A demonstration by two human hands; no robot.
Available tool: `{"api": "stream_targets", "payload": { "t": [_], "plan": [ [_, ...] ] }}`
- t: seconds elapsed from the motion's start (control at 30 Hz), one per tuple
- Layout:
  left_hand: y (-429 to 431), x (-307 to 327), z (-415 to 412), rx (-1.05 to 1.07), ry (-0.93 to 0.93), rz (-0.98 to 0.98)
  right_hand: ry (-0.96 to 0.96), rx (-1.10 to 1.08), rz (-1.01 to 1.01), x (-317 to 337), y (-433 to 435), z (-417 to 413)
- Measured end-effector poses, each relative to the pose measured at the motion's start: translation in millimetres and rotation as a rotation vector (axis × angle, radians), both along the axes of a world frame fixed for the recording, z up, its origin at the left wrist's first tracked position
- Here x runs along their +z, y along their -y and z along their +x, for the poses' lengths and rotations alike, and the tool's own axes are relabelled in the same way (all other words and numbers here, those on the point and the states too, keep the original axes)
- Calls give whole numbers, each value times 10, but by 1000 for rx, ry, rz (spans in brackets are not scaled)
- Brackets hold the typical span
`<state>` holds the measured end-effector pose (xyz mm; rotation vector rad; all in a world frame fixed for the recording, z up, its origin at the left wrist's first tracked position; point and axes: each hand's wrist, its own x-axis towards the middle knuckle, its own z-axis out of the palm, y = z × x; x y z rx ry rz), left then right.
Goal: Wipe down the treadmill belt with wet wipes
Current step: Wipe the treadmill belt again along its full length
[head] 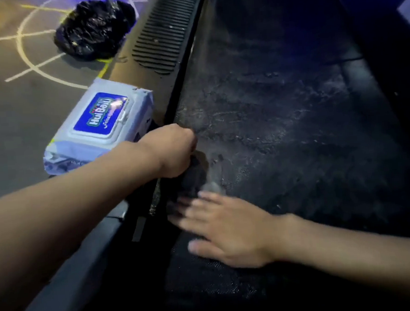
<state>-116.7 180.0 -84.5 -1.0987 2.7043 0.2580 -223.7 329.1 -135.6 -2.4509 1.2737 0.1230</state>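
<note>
Curled tight, the left hand grips a dark, soiled wipe and holds it down at the left edge of the treadmill belt, right where the belt meets the black strip of the frame. Most of the wipe bulges out below the fist, and a paler grey end of it trails toward the near side. The right hand lies flat on the belt just nearer than the wipe, fingers straight and spread, holding nothing. Its fingertips are blurred and point at the wipe's grey end; I cannot tell whether they touch it.

Grey dust and scuff marks cover the belt's middle, while the patch under the right hand looks darker.

Along the belt's left edge runs the side rail, with a ribbed tread toward the far end. A pack of wet wipes, with a white wrapper, blue label and the flip lid down, sits at the rail's outer edge, just beyond the left wrist. Farther off, a crumpled black bag lies on the floor, which has pale painted lines.
</note>
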Motion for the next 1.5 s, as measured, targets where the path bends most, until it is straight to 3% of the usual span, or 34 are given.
{"api": "stream_targets", "payload": {
  "t": [0.13,0.3,0.4,0.5,0.6,0.7,0.83,1.0,1.17,1.33,1.5],
  "plan": [
    [60,-87,79,-160,43,-14,-22,-242,-63,-75,260,5],
    [40,-235,234,-248,-35,4,50,-83,46,-22,-47,48],
    [-127,-247,311,-291,16,-37,14,19,25,-44,-26,-74],
    [-295,-234,357,-279,105,29,-59,-113,-86,-92,81,-144],
    [-425,-250,389,-226,150,55,-11,-97,-22,-38,-163,-92],
    [-468,-284,420,-211,113,3,-17,-30,17,-5,-406,-236],
    [-519,-322,412,-291,10,-90,-56,-267,-23,-42,-287,-467],
    [-612,-402,391,-271,21,-159,-89,-82,30,-15,-661,-446],
    [-696,-364,332,-287,-48,-136,-115,-264,-48,-69,-427,-538],
    [-786,-388,233,-309,-4,-184,-170,-90,38,6,-755,-588],
    [-846,-415,42,-319,-2,-202,-199,-319,35,-34,-508,-913]
  ]
}}
